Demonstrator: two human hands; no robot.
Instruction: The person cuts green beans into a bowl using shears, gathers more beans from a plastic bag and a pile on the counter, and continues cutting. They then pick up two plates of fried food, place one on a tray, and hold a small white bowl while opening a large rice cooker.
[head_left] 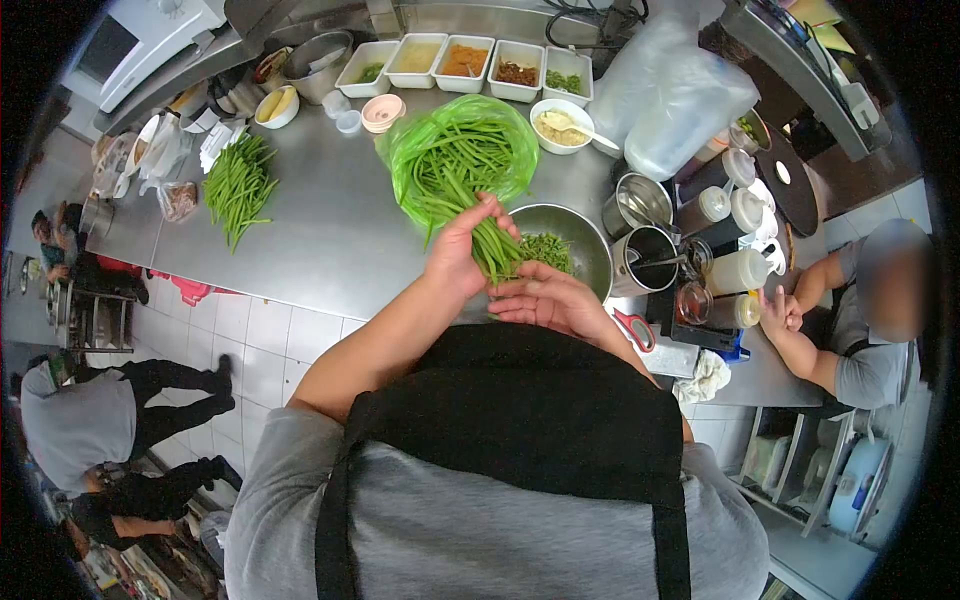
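Note:
My left hand is wrapped round a bunch of green beans, held over the front of a green plastic bag full of more beans. At the lower ends of the bunch is my right hand, its fingers bent and close to the bean tips; whether it grips any is hard to make out. Just beyond my right hand stands a steel bowl with short cut bean pieces in it. A separate pile of long beans lies on the steel counter at the left.
White tubs of ingredients line the back. Steel containers and squeeze bottles stand at the right, near red-handled scissors. A co-worker is at the far right; other people are at the left.

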